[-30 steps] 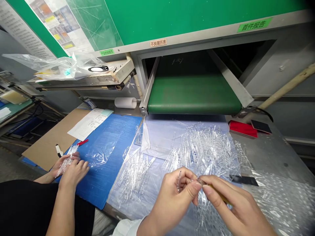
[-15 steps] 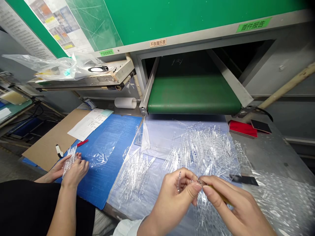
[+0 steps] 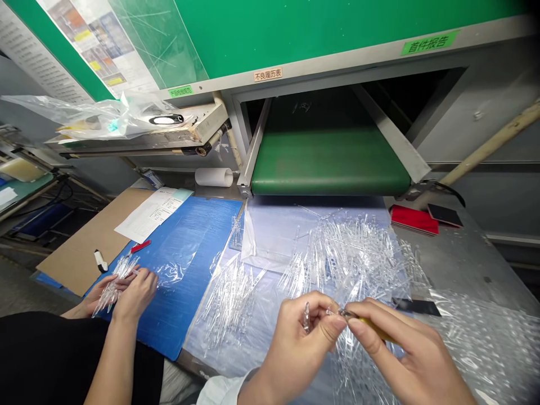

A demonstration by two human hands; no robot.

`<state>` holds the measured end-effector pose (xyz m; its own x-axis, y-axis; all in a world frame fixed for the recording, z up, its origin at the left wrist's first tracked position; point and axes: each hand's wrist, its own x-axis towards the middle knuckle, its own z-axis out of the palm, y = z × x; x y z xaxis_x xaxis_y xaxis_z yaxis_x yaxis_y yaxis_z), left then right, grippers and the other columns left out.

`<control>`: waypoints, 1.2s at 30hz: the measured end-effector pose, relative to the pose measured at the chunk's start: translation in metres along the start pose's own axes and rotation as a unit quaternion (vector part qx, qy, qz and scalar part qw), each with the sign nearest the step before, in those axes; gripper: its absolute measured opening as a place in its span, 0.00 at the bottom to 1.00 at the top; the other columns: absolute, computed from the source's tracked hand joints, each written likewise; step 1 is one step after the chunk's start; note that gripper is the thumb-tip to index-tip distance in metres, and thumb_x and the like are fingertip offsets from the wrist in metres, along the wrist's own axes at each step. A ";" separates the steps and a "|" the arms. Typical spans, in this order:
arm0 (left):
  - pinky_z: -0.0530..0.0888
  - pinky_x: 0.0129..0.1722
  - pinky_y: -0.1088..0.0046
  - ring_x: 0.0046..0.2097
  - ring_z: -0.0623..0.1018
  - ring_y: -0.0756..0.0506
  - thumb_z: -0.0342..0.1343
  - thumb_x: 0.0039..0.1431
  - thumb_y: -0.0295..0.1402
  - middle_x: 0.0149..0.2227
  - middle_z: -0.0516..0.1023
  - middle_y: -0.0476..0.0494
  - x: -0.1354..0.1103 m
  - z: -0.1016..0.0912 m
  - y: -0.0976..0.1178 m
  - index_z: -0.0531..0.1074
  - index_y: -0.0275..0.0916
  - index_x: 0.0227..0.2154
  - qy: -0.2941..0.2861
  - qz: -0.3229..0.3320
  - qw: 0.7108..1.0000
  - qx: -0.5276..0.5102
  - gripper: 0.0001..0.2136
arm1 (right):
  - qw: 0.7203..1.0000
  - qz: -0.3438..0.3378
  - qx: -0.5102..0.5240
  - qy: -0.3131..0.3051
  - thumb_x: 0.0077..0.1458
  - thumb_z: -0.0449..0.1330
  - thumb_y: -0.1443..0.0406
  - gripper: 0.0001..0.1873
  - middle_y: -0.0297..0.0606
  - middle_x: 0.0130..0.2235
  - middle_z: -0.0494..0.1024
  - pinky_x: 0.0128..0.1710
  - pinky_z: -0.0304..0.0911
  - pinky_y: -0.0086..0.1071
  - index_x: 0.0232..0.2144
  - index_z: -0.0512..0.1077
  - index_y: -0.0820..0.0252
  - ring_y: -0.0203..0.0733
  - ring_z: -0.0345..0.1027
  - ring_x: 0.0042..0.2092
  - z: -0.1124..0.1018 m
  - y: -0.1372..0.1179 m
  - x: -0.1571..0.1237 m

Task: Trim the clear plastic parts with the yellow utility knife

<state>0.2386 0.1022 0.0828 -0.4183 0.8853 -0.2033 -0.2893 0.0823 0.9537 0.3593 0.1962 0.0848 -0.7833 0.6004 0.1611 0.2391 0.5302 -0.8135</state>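
Observation:
My left hand is closed in a pinch on a small clear plastic piece, one end of which sticks up between the fingers. My right hand grips a yellow-handled tool whose small metal tip meets the piece at my left fingertips. The exact kind of tool is hidden by the fingers. Both hands nearly touch, above the table's near side. Behind them spreads a large heap of clear plastic pieces, and a smaller pile of clear plastic pieces lies to the left.
A green conveyor belt ends above the far table edge. At left, a co-worker's hands hold a bunch of clear pieces over a blue sheet. Bubble wrap and red cards lie at right.
The co-worker's hands have shifted, and the bunch of clear pieces now fans out lower. My hands stay almost in place, with the tool tip still at the piece.

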 end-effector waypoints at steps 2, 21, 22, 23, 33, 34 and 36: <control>0.56 0.22 0.77 0.21 0.59 0.55 0.57 0.56 0.44 0.18 0.60 0.55 0.000 -0.001 0.001 0.66 0.36 0.24 0.003 -0.003 1.000 0.012 0.15 | 0.999 -0.016 -0.019 0.031 0.61 0.53 0.59 0.12 0.33 0.24 0.74 0.25 0.62 0.30 0.30 0.72 0.54 0.38 0.67 0.25 0.005 0.003 -0.003; 0.59 0.28 0.76 0.25 0.63 0.53 0.61 0.51 0.43 0.25 0.67 0.52 0.008 0.001 -0.032 0.69 0.37 0.31 -0.084 -0.095 0.992 0.022 0.14 | 0.987 0.145 0.047 -0.046 0.59 0.51 0.57 0.15 0.28 0.20 0.64 0.23 0.59 0.27 0.23 0.63 0.56 0.34 0.60 0.22 -0.013 0.039 0.007; 0.59 0.29 0.76 0.26 0.62 0.53 0.62 0.50 0.44 0.28 0.68 0.51 0.010 0.000 -0.034 0.69 0.37 0.36 -0.065 -0.090 0.994 0.017 0.16 | 0.987 0.144 0.025 -0.060 0.60 0.50 0.57 0.15 0.28 0.20 0.64 0.23 0.59 0.27 0.23 0.63 0.56 0.34 0.61 0.23 -0.012 0.046 0.006; 0.59 0.30 0.75 0.28 0.62 0.52 0.61 0.51 0.45 0.32 0.68 0.50 0.011 -0.002 -0.035 0.69 0.38 0.40 -0.042 -0.090 0.995 0.001 0.19 | 0.986 0.145 0.001 -0.078 0.59 0.50 0.57 0.15 0.28 0.20 0.65 0.23 0.58 0.27 0.23 0.63 0.56 0.35 0.61 0.22 -0.011 0.054 0.004; 0.58 0.27 0.76 0.25 0.63 0.54 0.63 0.50 0.35 0.24 0.68 0.46 0.023 -0.008 -0.044 0.72 0.30 0.31 0.005 -0.169 0.918 -0.358 0.12 | 0.971 0.163 -0.130 -0.119 0.56 0.53 0.55 0.11 0.27 0.16 0.69 0.21 0.55 0.29 0.31 0.69 0.54 0.41 0.65 0.18 0.002 0.079 -0.036; 0.58 0.27 0.77 0.25 0.63 0.54 0.62 0.51 0.35 0.24 0.68 0.47 0.023 -0.005 -0.044 0.71 0.30 0.30 0.011 -0.164 0.918 -0.361 0.11 | 0.973 0.150 -0.126 -0.126 0.57 0.53 0.54 0.12 0.27 0.17 0.70 0.21 0.56 0.29 0.31 0.69 0.54 0.41 0.66 0.19 0.005 0.070 -0.037; 0.58 0.26 0.77 0.24 0.62 0.54 0.62 0.51 0.35 0.24 0.67 0.48 0.023 0.000 -0.043 0.70 0.31 0.29 0.020 -0.156 0.916 -0.368 0.11 | 0.976 0.111 -0.108 -0.153 0.56 0.55 0.56 0.10 0.28 0.19 0.72 0.22 0.57 0.28 0.28 0.70 0.54 0.40 0.68 0.21 0.011 0.052 -0.035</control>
<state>0.2410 0.1193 0.0373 -0.2429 0.8523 -0.4633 -0.8969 -0.0154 0.4420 0.3929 0.1959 0.0305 -0.8251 0.5257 -0.2073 0.5120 0.5403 -0.6677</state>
